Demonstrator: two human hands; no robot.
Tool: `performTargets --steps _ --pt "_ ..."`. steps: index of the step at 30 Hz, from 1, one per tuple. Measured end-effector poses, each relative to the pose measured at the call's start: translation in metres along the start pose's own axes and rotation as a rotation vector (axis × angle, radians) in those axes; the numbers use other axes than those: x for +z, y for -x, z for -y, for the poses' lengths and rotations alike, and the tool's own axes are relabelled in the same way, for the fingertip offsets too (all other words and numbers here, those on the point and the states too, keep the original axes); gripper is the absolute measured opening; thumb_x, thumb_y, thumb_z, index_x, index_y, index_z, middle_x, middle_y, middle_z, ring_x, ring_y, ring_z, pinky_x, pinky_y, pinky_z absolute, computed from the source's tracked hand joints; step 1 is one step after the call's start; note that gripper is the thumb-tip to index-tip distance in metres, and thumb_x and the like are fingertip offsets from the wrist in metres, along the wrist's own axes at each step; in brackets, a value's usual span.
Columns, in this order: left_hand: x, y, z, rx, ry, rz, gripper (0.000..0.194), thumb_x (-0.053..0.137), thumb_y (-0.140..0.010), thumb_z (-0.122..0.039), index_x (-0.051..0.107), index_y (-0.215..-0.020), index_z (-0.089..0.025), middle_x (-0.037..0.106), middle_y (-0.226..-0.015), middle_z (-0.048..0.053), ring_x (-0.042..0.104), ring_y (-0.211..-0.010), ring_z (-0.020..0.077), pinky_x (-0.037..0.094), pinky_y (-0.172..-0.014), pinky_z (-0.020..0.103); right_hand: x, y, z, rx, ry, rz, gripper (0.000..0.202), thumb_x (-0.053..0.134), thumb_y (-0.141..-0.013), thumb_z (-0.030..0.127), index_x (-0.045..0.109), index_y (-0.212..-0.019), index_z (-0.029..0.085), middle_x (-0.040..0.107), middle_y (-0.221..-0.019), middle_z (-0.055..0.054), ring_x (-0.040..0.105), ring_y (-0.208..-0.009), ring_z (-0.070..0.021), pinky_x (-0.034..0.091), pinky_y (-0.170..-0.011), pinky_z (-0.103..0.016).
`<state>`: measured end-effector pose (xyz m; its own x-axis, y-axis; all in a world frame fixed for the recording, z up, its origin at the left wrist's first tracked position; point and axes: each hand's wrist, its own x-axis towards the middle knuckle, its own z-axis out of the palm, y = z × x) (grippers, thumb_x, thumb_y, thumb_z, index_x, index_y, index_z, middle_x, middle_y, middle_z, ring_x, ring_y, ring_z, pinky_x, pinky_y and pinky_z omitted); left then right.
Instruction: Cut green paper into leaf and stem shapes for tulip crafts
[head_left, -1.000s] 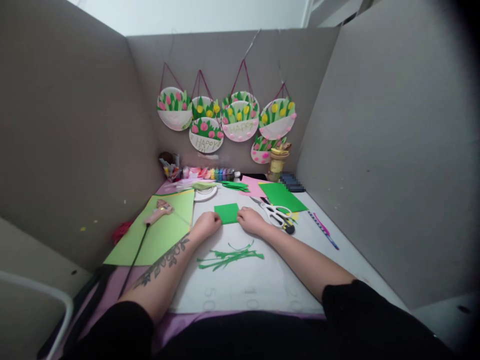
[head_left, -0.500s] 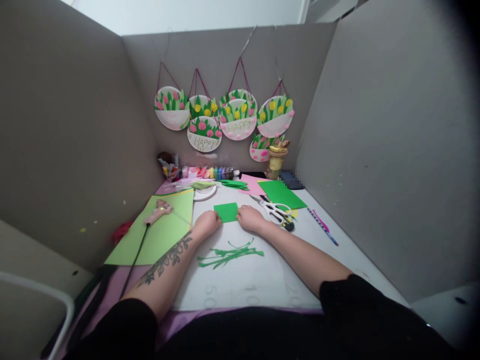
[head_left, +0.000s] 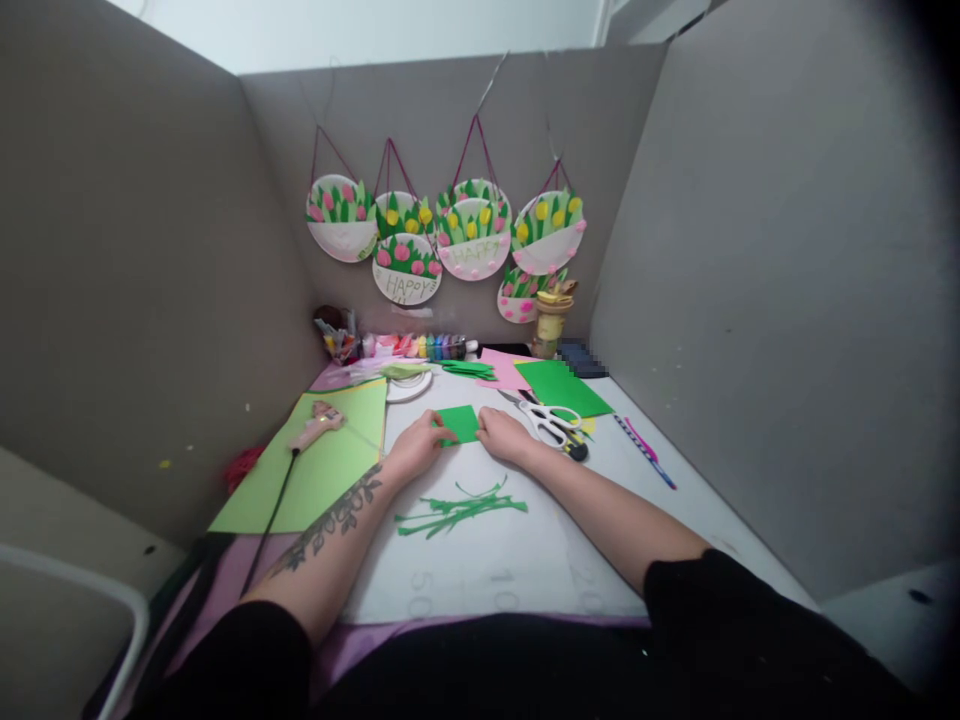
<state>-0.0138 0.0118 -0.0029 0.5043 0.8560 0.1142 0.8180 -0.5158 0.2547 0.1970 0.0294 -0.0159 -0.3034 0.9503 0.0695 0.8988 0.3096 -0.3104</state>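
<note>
A small green piece of paper (head_left: 459,424) lies between my hands over the white table mat. My left hand (head_left: 420,442) grips its left edge, with thumb and fingers on the sheet. At the right edge, my right hand (head_left: 501,434) pinches the paper. Thin green paper strips (head_left: 459,508) lie in a loose heap closer to me. White-handled scissors (head_left: 551,422) rest just right of my right hand, beside a yellow-and-black tool (head_left: 576,448).
A glue gun (head_left: 318,428) lies on light green sheets (head_left: 300,490) at left. Behind are cut green leaves (head_left: 466,370), a paper plate (head_left: 411,386), pink paper (head_left: 504,370) and a larger green sheet (head_left: 562,388). Pens (head_left: 645,452) lie at right; decorated plates (head_left: 474,240) hang on the back panel.
My left hand has shifted its hold, its thumb and fingers now spread further onto the green paper. The right hand still pinches the right edge.
</note>
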Motion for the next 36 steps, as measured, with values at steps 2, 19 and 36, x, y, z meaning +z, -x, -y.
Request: performTargets --steps 2,19,36 --pt "0.004 -0.001 0.002 0.031 -0.007 0.006 0.038 0.045 -0.084 -0.014 0.071 -0.107 -0.028 0.051 -0.122 0.005 0.055 -0.104 0.0188 0.041 -0.093 0.03 0.001 -0.001 -0.001 0.001 -0.015 -0.01 0.011 0.052 -0.085 0.023 0.055 -0.095 0.018 0.065 -0.097 -0.009 0.057 -0.089 -0.022 0.035 -0.068 -0.029" --pt "-0.003 0.001 -0.005 -0.011 0.02 0.081 0.034 0.044 -0.088 -0.028 0.074 -0.106 -0.027 0.054 -0.122 0.006 0.052 -0.108 0.0229 0.041 -0.095 0.034 0.009 0.018 -0.003 -0.468 0.007 -0.107 0.031 0.049 -0.091 0.025 0.071 -0.112 0.03 0.058 -0.117 -0.009 0.048 -0.102 -0.0233 0.038 -0.092 -0.038" --pt "-0.046 0.021 -0.026 -0.111 -0.348 0.276 0.028 0.043 -0.086 -0.018 0.071 -0.087 -0.015 0.063 -0.097 0.015 0.06 -0.093 0.0262 0.046 -0.074 0.032 -0.022 0.029 -0.001 -0.25 0.208 0.062 0.028 0.049 -0.087 0.022 0.077 -0.09 0.022 0.066 -0.104 -0.012 0.053 -0.098 -0.0255 0.037 -0.083 -0.034"
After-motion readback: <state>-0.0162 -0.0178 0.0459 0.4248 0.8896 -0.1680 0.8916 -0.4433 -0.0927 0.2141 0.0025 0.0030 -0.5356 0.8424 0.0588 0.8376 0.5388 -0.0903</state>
